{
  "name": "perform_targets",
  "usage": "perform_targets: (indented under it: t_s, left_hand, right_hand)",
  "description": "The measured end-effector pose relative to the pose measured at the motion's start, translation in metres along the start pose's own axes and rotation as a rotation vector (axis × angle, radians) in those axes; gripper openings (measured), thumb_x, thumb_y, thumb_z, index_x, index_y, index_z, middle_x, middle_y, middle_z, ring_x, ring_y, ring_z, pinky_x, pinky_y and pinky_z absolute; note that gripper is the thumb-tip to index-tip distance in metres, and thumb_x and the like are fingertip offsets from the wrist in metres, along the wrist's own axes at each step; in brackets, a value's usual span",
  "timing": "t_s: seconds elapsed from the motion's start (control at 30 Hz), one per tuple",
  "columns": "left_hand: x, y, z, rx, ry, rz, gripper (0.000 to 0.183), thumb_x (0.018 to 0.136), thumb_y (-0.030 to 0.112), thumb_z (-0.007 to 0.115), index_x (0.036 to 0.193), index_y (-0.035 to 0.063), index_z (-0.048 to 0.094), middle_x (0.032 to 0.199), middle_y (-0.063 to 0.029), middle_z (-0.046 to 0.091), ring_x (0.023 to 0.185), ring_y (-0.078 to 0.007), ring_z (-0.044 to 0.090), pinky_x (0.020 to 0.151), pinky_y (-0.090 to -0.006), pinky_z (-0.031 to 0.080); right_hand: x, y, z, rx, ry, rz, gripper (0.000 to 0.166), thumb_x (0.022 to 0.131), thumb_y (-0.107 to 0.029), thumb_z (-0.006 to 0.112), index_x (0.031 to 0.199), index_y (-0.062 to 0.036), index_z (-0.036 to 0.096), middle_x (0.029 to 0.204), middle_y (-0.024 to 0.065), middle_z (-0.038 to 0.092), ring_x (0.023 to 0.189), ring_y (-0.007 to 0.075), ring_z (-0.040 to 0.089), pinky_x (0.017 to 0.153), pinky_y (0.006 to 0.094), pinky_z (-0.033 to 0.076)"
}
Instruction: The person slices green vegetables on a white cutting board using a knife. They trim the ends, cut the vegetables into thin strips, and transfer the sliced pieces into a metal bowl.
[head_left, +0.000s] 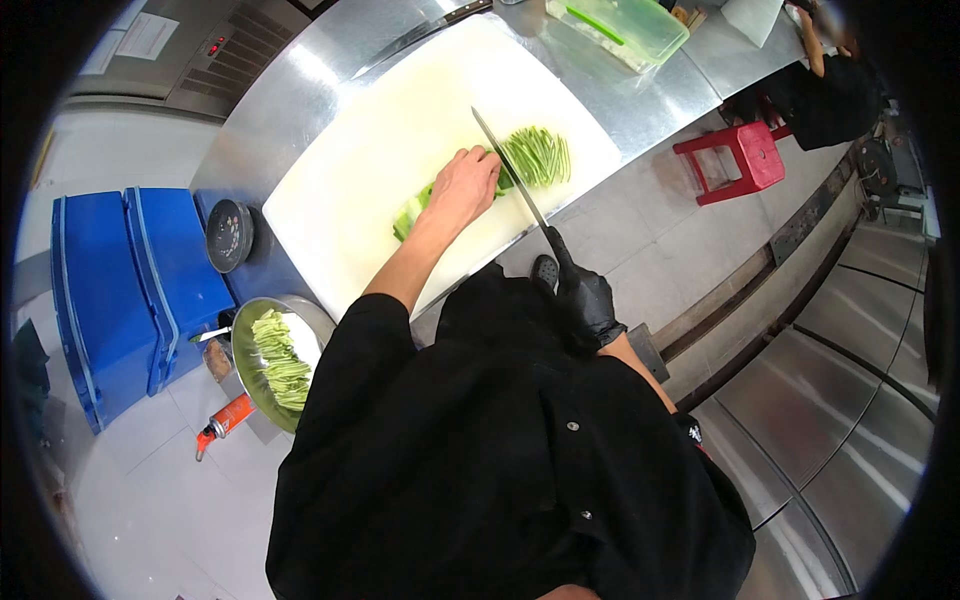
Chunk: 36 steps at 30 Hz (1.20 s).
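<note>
My left hand (466, 184), bare, presses down on a bundle of green vegetable pieces (409, 214) on the white cutting board (337, 172). My right hand (589, 300), in a black glove, grips a long kitchen knife (517, 178) by its black handle. The blade lies across the vegetable, just right of my left fingertips, its tip pointing away from me. Beyond the blade, thin green strips (538, 156) lie in a loose heap near the board's right edge. The kind of vegetable cannot be told for certain.
Another knife (405, 41) lies behind the board, near a green-lidded plastic container (637, 30). At left, a metal bowl (238, 341) holds cut green strips, with blue bins (112, 292) and a gas torch (225, 420) beyond. A red stool (757, 157) and another person (832, 105) are at right.
</note>
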<state>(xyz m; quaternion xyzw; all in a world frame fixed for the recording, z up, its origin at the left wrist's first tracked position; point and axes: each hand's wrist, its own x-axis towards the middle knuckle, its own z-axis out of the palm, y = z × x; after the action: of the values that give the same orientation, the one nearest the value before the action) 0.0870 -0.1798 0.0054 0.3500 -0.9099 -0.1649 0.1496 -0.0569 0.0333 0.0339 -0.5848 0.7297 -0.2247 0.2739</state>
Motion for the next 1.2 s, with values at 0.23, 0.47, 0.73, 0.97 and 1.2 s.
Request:
perform_targets:
  t_s: [0.23, 0.47, 0.73, 0.97, 1.2]
  left_hand:
    - [0.001, 0.005, 0.000, 0.012, -0.026, -0.027, 0.008, 0.083, 0.007, 0.060, 0.091, 0.0063, 0.063, 0.088, -0.0117, 0.059, 0.086, -0.0316, 0.059, 0.075, -0.0421, 0.051]
    - [0.003, 0.004, 0.003, -0.007, -0.019, -0.047, 0.008, 0.084, 0.007, 0.060, 0.091, 0.0061, 0.063, 0.090, -0.0119, 0.060, 0.087, -0.0317, 0.059, 0.076, -0.0423, 0.051]
    - [-0.005, 0.000, 0.000, -0.074, 0.012, -0.055, 0.007, 0.083, 0.008, 0.061, 0.090, 0.0064, 0.062, 0.088, -0.0114, 0.059, 0.086, -0.0315, 0.058, 0.076, -0.0413, 0.050]
    - [-0.005, -0.004, 0.005, -0.065, 0.039, -0.025, 0.007, 0.083, 0.008, 0.062, 0.090, 0.0065, 0.062, 0.087, -0.0113, 0.058, 0.086, -0.0313, 0.058, 0.076, -0.0414, 0.050]
    - [-0.001, -0.005, 0.006, -0.047, 0.018, -0.026, 0.008, 0.083, 0.008, 0.062, 0.091, 0.0064, 0.063, 0.088, -0.0118, 0.059, 0.087, -0.0320, 0.058, 0.076, -0.0421, 0.051]
  right_hand:
    - [-0.013, 0.009, 0.009, -0.054, -0.077, 0.051, 0.073, 0.084, -0.014, 0.056, 0.150, -0.0220, 0.026, 0.088, 0.0190, 0.062, 0.070, 0.0378, 0.064, 0.060, 0.0489, 0.050]
    - [0.006, 0.013, 0.025, -0.099, -0.161, 0.113, 0.078, 0.080, -0.013, 0.060, 0.150, -0.0211, 0.026, 0.090, 0.0180, 0.062, 0.074, 0.0377, 0.064, 0.065, 0.0484, 0.051]
    - [0.010, 0.002, 0.005, -0.100, -0.142, 0.116, 0.076, 0.080, -0.015, 0.059, 0.150, -0.0181, 0.028, 0.078, 0.0177, 0.065, 0.069, 0.0367, 0.064, 0.061, 0.0483, 0.051]
    - [-0.007, -0.008, -0.002, -0.107, -0.033, 0.073, 0.069, 0.086, -0.016, 0.057, 0.149, -0.0219, 0.029, 0.071, 0.0179, 0.064, 0.063, 0.0380, 0.062, 0.055, 0.0506, 0.047]
    - [0.000, -0.005, 0.016, -0.088, -0.038, 0.052, 0.071, 0.084, -0.017, 0.058, 0.149, -0.0194, 0.030, 0.083, 0.0177, 0.065, 0.069, 0.0373, 0.063, 0.058, 0.0502, 0.048]
